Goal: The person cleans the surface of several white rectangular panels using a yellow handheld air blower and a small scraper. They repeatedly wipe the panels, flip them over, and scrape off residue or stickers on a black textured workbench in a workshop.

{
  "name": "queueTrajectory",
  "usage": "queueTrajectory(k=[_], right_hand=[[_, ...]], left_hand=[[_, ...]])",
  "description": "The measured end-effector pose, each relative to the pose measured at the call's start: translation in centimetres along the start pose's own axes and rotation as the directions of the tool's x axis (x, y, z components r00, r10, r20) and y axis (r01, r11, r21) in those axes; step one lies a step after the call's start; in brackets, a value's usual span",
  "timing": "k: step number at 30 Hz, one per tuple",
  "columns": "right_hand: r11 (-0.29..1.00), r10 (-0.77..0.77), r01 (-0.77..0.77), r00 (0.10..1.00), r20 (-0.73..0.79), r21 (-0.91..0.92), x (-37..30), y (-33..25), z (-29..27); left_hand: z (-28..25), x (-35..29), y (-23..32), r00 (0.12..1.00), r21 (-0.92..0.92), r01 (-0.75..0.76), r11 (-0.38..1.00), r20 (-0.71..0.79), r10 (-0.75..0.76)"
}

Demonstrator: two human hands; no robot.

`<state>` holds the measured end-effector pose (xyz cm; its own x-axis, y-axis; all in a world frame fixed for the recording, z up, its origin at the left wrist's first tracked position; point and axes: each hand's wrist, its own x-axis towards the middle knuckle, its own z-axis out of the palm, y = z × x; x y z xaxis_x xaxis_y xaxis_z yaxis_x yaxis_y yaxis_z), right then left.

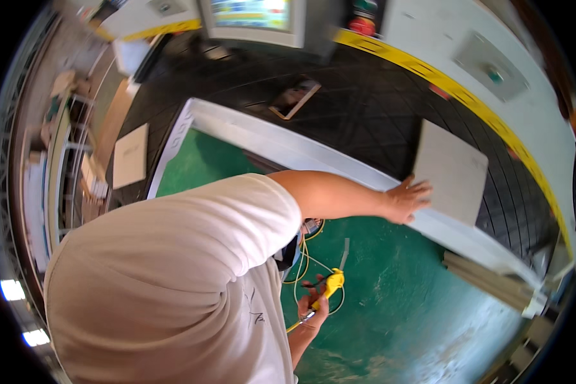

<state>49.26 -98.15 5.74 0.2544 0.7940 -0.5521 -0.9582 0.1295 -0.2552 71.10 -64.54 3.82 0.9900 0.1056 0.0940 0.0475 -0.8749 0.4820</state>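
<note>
My left arm reaches across the bench to the right. My left hand point(408, 200) is open with its fingers spread, at the white raised rim point(313, 153) of the green-topped table point(403, 275). Its fingertips overlap the near left edge of a flat pale grey board point(451, 173); whether they press on it I cannot tell. Lower down, my right hand point(313, 307) is closed around a yellow air blow gun point(334, 281) with a thin nozzle. A yellow hose leads from the gun, and thin looped tubing lies on the green top beside it.
Beyond the rim, a phone point(294, 97) lies on a dark slatted surface. A screen point(253, 16) stands at the back. Yellow edging point(454, 80) borders a white panel. Grey strips point(493, 285) lie at the right. A pale board point(131, 155) and shelving point(67, 166) are at the left.
</note>
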Motion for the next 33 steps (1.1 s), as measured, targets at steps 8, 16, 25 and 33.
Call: queueTrajectory(k=[8, 16, 25, 33], right_hand=[[0.948, 0.140, -0.201, 0.960, 0.243, 0.247, 8.1, 6.6, 10.1], [0.916, 0.291, -0.268, 0.956, 0.032, -0.299, 15.3, 22.9, 29.6], [-0.372, 0.759, -0.131, 0.527, -0.382, -0.919, 23.1, 37.2, 47.1], [-0.324, 0.710, -0.108, 0.629, -0.317, -0.940, 23.6, 44.4, 50.3]], left_hand=[[-14.9, -40.3, -13.8, 0.855, -0.107, 0.419, 0.902, -0.288, -0.431], [-26.7, -92.4, -24.2, -0.268, -0.235, 0.962, -0.136, -0.739, -0.618], [-24.7, -103.4, -23.5, -0.478, -0.363, 0.879, -0.310, -0.667, -0.572], [-26.5, -97.4, -28.7, -0.318, -0.218, 0.948, -0.232, -0.670, -0.670]])
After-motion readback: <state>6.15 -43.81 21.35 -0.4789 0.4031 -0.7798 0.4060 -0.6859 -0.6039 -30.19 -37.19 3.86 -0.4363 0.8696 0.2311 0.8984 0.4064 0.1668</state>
